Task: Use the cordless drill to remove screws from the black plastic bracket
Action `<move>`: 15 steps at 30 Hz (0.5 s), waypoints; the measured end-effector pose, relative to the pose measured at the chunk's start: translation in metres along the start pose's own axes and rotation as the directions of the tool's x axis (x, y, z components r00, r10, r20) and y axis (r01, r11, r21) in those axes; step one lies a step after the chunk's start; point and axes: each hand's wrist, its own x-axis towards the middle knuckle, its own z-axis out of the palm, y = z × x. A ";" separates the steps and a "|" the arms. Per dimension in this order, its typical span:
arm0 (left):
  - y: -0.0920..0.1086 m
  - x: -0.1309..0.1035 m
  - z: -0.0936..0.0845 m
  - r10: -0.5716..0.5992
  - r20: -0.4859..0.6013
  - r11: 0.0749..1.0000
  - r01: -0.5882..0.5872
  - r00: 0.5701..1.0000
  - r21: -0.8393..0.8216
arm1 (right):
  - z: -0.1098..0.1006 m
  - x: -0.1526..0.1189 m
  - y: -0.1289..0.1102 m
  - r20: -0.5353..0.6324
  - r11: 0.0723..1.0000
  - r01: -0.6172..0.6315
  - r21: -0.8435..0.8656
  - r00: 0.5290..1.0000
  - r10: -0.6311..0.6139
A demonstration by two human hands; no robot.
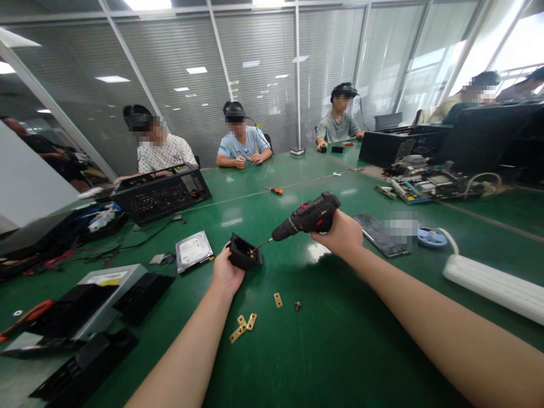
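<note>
My left hand [226, 271] is closed round a small black box [243, 259], tilted so that its open side faces the drill. Brass-coloured parts show inside it, too small to name. My right hand [343, 232] grips a black cordless drill [312, 214] by its handle. The long bit [264, 244] points down to the left, its tip at the box's opening; I cannot tell whether it touches a screw. On the table below lie several small brass plates [277, 300] with holes, and a screw [298, 306].
Left are a hard drive [193, 251], a metal drive case [131, 277] and a black computer case [164, 192]. An orange screwdriver [275, 191] lies ahead. Right are a dark flat panel [378, 233], a white power strip [495, 286] and circuit boards [442, 184]. Several people sit across the green table [323, 351].
</note>
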 end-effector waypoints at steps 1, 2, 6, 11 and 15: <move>0.000 0.000 0.000 0.000 0.002 1.000 0.000 1.000 -0.001 | 0.000 0.000 0.000 -0.001 1.000 -0.001 0.000 1.000 0.001; 0.000 0.000 -0.001 0.000 0.003 1.000 0.000 1.000 -0.003 | 0.000 0.000 0.001 -0.002 1.000 -0.003 0.000 1.000 0.003; 0.000 -0.001 0.000 0.005 -0.001 1.000 -0.005 1.000 -0.010 | 0.000 -0.002 0.002 -0.008 1.000 -0.010 0.001 1.000 0.010; 0.000 -0.002 0.001 -0.003 -0.013 1.000 0.003 1.000 -0.010 | -0.001 -0.003 0.000 -0.008 1.000 -0.005 -0.003 1.000 0.005; 0.000 0.001 -0.003 -0.006 0.004 1.000 0.006 1.000 -0.003 | -0.001 -0.003 -0.001 -0.011 1.000 -0.005 -0.004 1.000 0.005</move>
